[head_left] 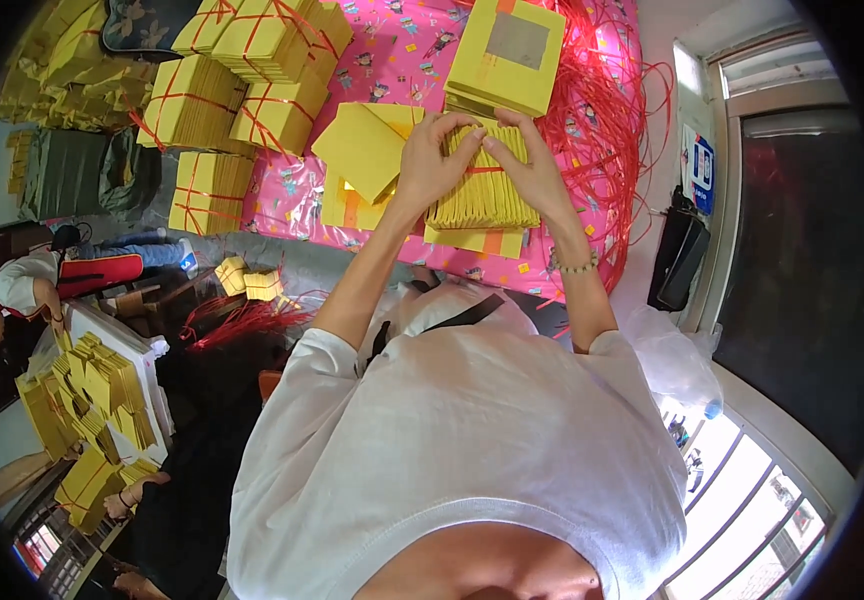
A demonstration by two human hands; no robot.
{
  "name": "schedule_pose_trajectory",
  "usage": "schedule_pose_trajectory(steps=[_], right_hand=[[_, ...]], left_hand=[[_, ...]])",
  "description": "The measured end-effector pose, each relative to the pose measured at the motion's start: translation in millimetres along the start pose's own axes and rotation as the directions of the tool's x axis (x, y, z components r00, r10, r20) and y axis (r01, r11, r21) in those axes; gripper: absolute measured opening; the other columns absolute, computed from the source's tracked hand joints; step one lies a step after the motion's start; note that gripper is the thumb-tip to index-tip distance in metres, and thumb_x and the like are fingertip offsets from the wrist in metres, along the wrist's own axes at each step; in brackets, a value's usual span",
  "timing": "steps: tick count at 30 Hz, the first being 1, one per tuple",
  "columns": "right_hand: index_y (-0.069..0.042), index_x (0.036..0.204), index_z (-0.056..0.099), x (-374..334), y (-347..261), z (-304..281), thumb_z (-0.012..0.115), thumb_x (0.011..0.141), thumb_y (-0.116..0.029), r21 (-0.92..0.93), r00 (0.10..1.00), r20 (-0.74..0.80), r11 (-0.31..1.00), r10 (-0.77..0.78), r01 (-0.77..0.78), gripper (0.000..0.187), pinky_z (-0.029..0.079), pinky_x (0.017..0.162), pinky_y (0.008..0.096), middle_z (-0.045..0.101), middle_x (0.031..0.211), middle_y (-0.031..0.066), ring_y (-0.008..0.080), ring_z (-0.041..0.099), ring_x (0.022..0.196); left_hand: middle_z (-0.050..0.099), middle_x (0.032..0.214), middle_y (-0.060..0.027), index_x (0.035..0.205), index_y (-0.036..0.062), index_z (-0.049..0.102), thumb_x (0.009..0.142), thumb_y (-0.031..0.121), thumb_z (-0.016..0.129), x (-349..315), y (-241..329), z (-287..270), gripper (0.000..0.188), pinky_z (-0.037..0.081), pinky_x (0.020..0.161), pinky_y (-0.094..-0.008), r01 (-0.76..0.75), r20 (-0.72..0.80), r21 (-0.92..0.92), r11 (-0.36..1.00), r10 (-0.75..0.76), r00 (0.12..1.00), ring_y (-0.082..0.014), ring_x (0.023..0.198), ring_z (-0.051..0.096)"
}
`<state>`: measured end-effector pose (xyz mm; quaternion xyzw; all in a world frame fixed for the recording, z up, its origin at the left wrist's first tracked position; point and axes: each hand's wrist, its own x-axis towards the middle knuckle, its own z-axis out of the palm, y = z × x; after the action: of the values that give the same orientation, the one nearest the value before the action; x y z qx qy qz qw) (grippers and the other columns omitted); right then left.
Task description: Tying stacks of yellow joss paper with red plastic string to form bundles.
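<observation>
A thick bundle of flat yellow paper packets stands on edge before me, with a narrow red strap across it. At its far end my left hand curls inward, thumb and forefinger brought together. Facing it, my right hand bends its fingers over the right far corner in a similar pinch. What lies between the fingertips of either hand is too small to make out. Beneath the bundle lies a flat yellow piece. Loose yellow packets rest beside my left wrist.
The pink patterned table cover carries several strapped yellow bundles at far left and a yellow stack at the back. Loose red straps tangle along the right side. Co-workers sit at left by a white table with yellow packets.
</observation>
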<state>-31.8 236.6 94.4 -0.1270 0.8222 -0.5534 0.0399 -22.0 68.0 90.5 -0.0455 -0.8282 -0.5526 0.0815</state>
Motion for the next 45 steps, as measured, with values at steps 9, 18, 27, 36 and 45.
schedule_pose_trajectory(steps=[9,18,27,36,45], right_hand=[[-0.002,0.121,0.046,2,2,2,0.058,0.090,-0.025,0.035,0.999,0.005,0.999,0.032,-0.032,0.041,0.036,0.100,0.0359,0.052,0.124,0.0178,0.0269,0.048,0.119],[-0.002,0.120,0.047,5,2,3,0.058,0.089,-0.024,0.040,0.998,-0.012,0.997,0.060,-0.059,0.039,0.038,0.098,0.0361,0.054,0.122,0.0171,0.0272,0.049,0.118],[0.000,0.130,0.040,-1,2,-3,0.062,0.088,-0.026,0.089,1.000,-0.002,0.996,0.020,-0.019,0.054,0.034,0.102,0.0378,0.047,0.129,0.0197,0.0283,0.043,0.124],[-0.002,0.145,0.016,-28,-18,1,0.070,0.082,-0.021,0.052,0.999,0.032,0.999,0.013,-0.015,0.085,0.020,0.112,0.0376,0.022,0.147,0.0203,0.0281,0.020,0.138],[-0.002,0.144,0.020,-34,-13,4,0.072,0.080,-0.021,-0.062,0.997,-0.006,0.995,-0.072,0.072,0.085,0.023,0.110,0.0398,0.029,0.141,0.0211,0.0333,0.025,0.135]], left_hand=[[0.057,0.087,-0.0065,0.099,0.0023,0.064,0.085,0.021,0.064,0,-3,-1,0.023,0.041,0.065,-0.0263,-0.043,0.030,0.023,0.999,0.042,0.999,-0.0140,0.076,0.053],[0.057,0.086,-0.0076,0.099,0.0024,0.063,0.084,0.020,0.065,-2,-1,0,0.023,0.042,0.067,-0.0273,-0.054,0.013,0.031,0.998,0.054,0.998,-0.0156,0.077,0.054],[0.059,0.088,-0.0109,0.098,0.0027,0.064,0.082,0.022,0.067,-3,4,2,0.025,0.044,0.073,-0.0323,-0.046,0.015,-0.042,0.998,0.047,0.999,-0.0229,0.083,0.057],[0.061,0.091,-0.0127,0.096,0.0031,0.066,0.078,0.023,0.070,-3,-2,-1,0.027,0.045,0.077,-0.0344,0.038,0.040,-0.089,0.995,-0.034,0.999,-0.0262,0.088,0.059],[0.061,0.093,-0.0063,0.098,0.0031,0.068,0.080,0.018,0.071,-1,-6,2,0.023,0.043,0.079,-0.0268,0.197,0.109,-0.251,0.948,-0.174,0.979,-0.0151,0.088,0.057]])
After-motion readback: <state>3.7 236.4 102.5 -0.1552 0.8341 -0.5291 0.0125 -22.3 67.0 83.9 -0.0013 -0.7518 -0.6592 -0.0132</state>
